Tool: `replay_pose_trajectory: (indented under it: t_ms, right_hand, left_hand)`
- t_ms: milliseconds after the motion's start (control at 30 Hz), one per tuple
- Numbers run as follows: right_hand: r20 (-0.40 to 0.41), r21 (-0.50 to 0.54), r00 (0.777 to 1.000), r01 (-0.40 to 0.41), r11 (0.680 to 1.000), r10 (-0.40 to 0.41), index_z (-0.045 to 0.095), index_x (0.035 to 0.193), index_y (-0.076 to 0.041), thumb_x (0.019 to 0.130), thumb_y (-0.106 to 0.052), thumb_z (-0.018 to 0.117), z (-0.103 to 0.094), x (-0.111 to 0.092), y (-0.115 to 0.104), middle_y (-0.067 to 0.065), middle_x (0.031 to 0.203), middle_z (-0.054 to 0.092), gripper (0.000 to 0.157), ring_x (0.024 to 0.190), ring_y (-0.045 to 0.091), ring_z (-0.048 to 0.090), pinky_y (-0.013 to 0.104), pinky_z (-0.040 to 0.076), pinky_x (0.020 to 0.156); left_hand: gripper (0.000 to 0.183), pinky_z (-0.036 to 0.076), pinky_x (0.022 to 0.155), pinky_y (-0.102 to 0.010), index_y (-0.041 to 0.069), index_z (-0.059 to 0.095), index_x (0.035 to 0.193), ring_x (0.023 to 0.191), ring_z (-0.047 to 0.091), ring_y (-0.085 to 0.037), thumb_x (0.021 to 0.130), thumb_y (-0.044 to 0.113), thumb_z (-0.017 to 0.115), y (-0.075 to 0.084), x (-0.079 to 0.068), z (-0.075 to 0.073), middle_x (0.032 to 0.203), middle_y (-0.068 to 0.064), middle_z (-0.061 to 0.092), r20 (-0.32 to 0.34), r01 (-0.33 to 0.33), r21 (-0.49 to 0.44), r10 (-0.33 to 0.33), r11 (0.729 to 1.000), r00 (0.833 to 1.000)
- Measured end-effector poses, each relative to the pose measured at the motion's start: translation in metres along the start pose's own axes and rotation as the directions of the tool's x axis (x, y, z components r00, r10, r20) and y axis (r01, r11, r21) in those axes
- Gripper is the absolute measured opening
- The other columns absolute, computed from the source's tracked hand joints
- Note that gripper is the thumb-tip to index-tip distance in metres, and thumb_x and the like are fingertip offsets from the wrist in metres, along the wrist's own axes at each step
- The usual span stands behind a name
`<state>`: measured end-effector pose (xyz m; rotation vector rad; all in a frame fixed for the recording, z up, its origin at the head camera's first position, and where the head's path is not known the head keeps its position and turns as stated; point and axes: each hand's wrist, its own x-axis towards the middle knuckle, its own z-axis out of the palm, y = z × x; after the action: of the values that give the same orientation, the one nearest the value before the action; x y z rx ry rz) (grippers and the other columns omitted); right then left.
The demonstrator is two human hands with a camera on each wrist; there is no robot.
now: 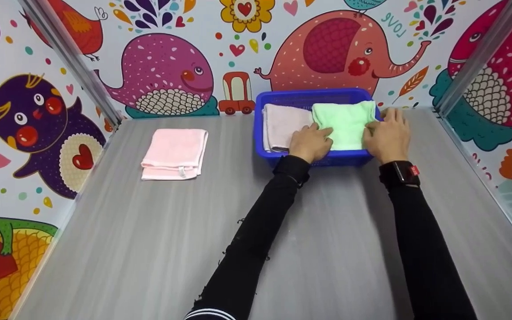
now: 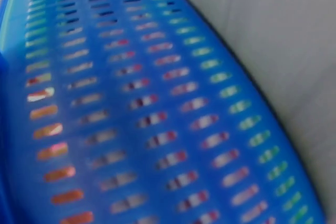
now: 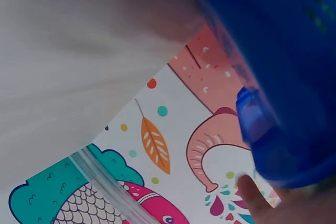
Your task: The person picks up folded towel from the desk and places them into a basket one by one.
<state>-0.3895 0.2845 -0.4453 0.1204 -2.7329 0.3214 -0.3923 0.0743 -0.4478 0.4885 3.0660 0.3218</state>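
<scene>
A blue plastic basket [image 1: 316, 158] stands against the back wall with two folded towels side by side in it. On its left is a pale pinkish towel [image 1: 285, 124]; a light green towel [image 1: 347, 124] is on its right. My left hand [image 1: 310, 143] rests over the towels, fingertips touching the green one's left edge. My right hand [image 1: 389, 138] straddles the basket's right rim, thumb side by the green towel and other fingers outside. A finger [image 3: 253, 195] shows beside the rim in the right wrist view. The left wrist view shows only the slotted basket wall [image 2: 131, 98] and table.
A folded pink towel [image 1: 175, 153] with a small white tag lies on the grey table [image 1: 194, 240], left of the basket. Printed cartoon walls [image 1: 167, 71] enclose the table at the back and sides, with metal posts [image 1: 478, 58] at the corners.
</scene>
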Motion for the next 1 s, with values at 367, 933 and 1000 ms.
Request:
replay_pose_trajectory:
  t_ms: [367,933,1000]
  right_hand:
    - [-0.344,0.223,0.923,0.259,0.94,-0.172,0.08,0.105,-0.002,0.098,-0.018,0.067,0.028,-0.029,-0.038,0.02,0.098,0.064,0.022,0.096,0.043,0.057,0.056,0.047,0.086]
    - [-0.364,0.358,0.928,0.216,0.908,-0.077,0.068,0.078,0.0,0.098,-0.019,0.07,0.034,-0.04,-0.041,0.014,0.075,0.054,0.027,0.072,0.032,0.051,0.04,0.036,0.068]
    - [-0.363,0.365,0.929,0.209,0.907,-0.068,0.069,0.078,0.0,0.097,-0.019,0.071,0.034,-0.04,-0.041,0.013,0.074,0.056,0.026,0.072,0.032,0.052,0.04,0.037,0.068]
  left_hand:
    - [0.036,0.054,0.088,-0.038,0.031,0.066,0.139,0.11,0.066,-0.019,0.106,0.032,0.051,-0.007,-0.024,0.007,0.126,0.002,0.068,-0.384,-0.079,0.058,0.095,0.995,0.918]
    - [0.045,0.052,0.098,-0.057,0.014,0.065,0.138,0.12,0.063,-0.04,0.094,0.012,0.061,-0.233,-0.065,-0.059,0.134,-0.017,0.067,-0.5,0.166,-0.129,-0.209,0.978,0.841]
    - [0.053,0.047,0.105,-0.061,0.011,0.056,0.147,0.13,0.056,-0.044,0.095,0.014,0.06,-0.281,-0.086,-0.051,0.145,-0.021,0.059,-0.4,0.247,-0.141,-0.283,0.959,0.871]
